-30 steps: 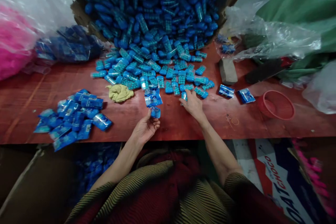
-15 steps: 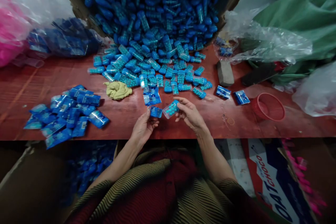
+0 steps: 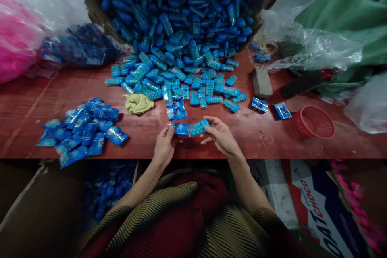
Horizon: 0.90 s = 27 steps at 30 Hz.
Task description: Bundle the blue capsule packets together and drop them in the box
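Between the thumb and fingers of my left hand [image 3: 165, 145] is a small blue printed sachet [image 3: 181, 129]. My right hand [image 3: 221, 134] grips the blue-capped end of a clear plastic bottle [image 3: 198, 128] filled with turquoise balls. The bottle's clear end meets the sachet's right edge; whether it is inside the opening I cannot tell. Just beyond my hands lie more flat blue sachets [image 3: 176, 110]. Behind these spreads a heap of similar bottles [image 3: 160, 74], spilling from a large cardboard box [image 3: 266, 4].
Blue packets [image 3: 81, 129] are piled at the left, near a crumpled yellow cloth [image 3: 138, 103]. To the right are a grey block [image 3: 261, 82], two blue packets [image 3: 270, 109] and a red plastic basket [image 3: 314, 122]. Plastic bags [image 3: 326, 48] line the back right. The red table [image 3: 238, 145] ends close to my body.
My hands have brought the bottle and the sachet together, so the gap between them has closed. The whole view has shifted slightly.
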Each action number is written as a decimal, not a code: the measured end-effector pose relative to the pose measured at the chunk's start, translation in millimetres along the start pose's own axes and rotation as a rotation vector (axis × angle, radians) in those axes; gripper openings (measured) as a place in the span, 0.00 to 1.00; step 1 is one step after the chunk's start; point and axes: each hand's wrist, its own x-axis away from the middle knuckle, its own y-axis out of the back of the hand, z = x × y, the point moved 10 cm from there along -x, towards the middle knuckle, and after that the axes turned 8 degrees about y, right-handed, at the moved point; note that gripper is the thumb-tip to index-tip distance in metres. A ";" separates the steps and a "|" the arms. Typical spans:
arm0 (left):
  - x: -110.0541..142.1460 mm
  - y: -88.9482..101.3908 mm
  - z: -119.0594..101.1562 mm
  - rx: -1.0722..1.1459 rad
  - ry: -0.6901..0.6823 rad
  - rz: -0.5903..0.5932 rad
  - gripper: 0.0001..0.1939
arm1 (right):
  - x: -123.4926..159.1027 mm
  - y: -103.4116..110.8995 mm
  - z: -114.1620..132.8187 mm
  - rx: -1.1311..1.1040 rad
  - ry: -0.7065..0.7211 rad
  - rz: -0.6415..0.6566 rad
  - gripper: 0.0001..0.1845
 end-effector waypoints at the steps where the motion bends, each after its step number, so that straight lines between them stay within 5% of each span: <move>1: 0.7 0.6 -1.4 0.006 -0.012 -0.005 0.21 | 1.0 0.0 -0.6 -0.006 0.005 -0.001 0.21; 27: 8.8 1.6 -15.5 0.009 -0.100 -0.051 0.21 | 24.3 -1.7 -8.1 0.012 0.207 -0.214 0.20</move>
